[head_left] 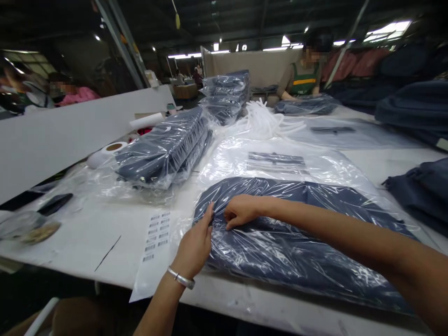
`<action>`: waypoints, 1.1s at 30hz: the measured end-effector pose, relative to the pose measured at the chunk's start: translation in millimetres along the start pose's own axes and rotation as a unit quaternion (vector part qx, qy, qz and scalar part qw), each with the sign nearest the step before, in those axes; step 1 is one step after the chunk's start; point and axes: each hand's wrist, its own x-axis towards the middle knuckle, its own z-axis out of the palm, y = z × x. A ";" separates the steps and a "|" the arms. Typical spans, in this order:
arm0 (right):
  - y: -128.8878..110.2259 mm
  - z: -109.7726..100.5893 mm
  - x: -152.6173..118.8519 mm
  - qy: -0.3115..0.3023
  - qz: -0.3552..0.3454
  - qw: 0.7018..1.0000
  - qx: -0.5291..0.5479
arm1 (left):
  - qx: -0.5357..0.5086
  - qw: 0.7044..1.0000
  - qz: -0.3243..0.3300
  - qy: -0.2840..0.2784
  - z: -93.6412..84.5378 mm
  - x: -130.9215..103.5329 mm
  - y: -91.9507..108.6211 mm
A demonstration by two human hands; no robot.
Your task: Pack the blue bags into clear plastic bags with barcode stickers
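Observation:
A dark blue, padded-looking fabric item lies flat inside a clear plastic bag on the table in front of me. My left hand rests along the bag's left edge, its fingers stretched out and holding nothing. Just to its right, my right hand is closed on top of the plastic, fingers curled and thumb pointing down, apparently pinching the film. Its fingertips are partly hidden. Left of my left hand lies a white sheet of barcode labels.
Stacked bagged blue items stand at left-centre, with another pile behind. White cords lie on flat clear bags. Dark blue bags sit at right. A person in a green apron works across the table. A label roll is left.

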 end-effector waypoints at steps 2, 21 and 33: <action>1.9 -1.1 7.4 -0.022 0.012 0.999 -0.036 | -0.002 1.000 -0.001 0.003 0.6 -2.1 1.1; 13.7 11.4 -15.4 0.197 0.198 0.957 -0.078 | 0.057 0.998 -0.001 0.018 9.6 1.1 0.1; -78.4 107.2 -95.0 0.287 0.112 0.951 0.040 | 0.099 0.988 0.092 0.070 10.8 -0.8 -1.8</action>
